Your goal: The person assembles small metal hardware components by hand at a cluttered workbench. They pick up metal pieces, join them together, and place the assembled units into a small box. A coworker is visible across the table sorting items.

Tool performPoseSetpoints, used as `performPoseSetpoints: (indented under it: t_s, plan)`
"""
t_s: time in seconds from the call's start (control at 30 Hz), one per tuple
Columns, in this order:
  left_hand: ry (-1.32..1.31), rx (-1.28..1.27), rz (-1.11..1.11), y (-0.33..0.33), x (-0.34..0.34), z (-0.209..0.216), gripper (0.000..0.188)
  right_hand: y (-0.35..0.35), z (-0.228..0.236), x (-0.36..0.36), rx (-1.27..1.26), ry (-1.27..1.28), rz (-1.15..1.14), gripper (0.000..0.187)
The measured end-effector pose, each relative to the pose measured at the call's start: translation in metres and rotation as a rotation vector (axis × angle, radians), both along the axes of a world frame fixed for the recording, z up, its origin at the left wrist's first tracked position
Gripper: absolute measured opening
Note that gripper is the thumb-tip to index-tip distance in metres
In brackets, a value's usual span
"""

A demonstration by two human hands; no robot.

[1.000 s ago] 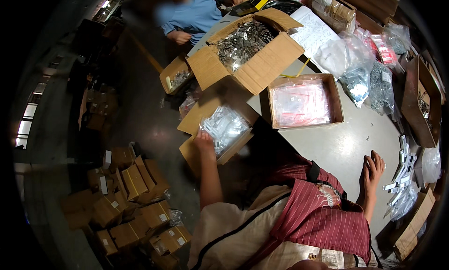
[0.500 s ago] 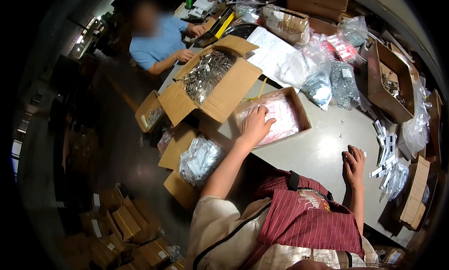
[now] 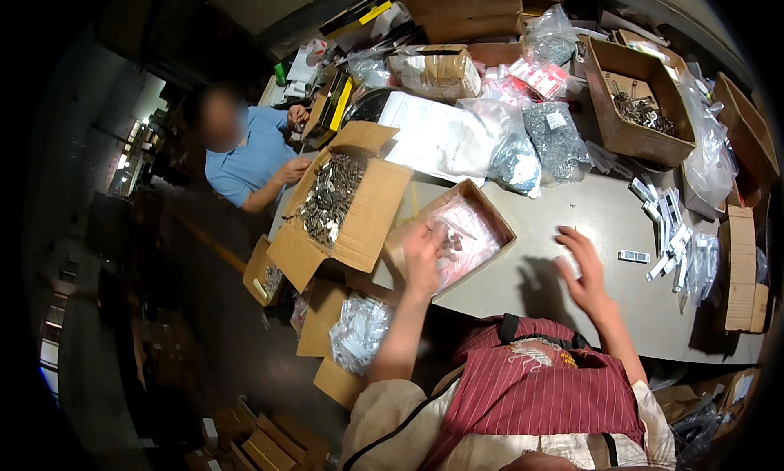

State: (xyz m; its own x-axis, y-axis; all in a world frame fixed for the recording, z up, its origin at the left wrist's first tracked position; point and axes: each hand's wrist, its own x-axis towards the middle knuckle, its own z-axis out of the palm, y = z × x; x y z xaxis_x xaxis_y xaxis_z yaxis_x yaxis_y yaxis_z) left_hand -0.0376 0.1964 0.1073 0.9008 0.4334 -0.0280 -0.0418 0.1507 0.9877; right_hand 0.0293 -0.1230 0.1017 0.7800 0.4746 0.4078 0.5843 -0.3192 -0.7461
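My left hand point(image 3: 420, 257) is over an open cardboard box point(image 3: 504, 244) of flat clear plastic bags point(image 3: 478, 234) with a pinkish tint. Its fingers are closed on one small clear bag, which is lifted off the pile and looks slightly blurred. To the right, my right hand point(image 3: 581, 268) hovers above the grey table point(image 3: 535, 234), fingers apart and holding nothing, its shadow falling beside it. A small white and grey packet point(image 3: 634, 256) lies by itself to the right of that hand. Small metal pieces point(image 3: 572, 206) lie beyond its fingertips.
A large carton of metal parts point(image 3: 331, 197) stands left, near a co-worker in a blue shirt point(image 3: 249, 165). Similar packets point(image 3: 671, 234) are piled right. Papers point(image 3: 425, 136), bags of hardware point(image 3: 555, 140) and an open box point(image 3: 645, 140) line the far side.
My left hand has drawn a clear bag up from the pile. My right hand has risen off the table and moved left, leaving the small packet lying there. The view has shifted.
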Motion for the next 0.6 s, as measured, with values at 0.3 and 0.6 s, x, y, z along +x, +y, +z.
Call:
performPoseSetpoints:
  t_s: [0.3,0.6]
  plan:
    - [-0.177,0.068,-0.296,-0.065,-0.021,0.018,0.013,0.070,0.022,0.018,0.476,1.065,0.361,0.044]
    - [-0.077,0.286,-0.423,-0.070,-0.024,0.017,0.030,0.040,0.041,-0.011,0.147,0.181,0.174,0.021]
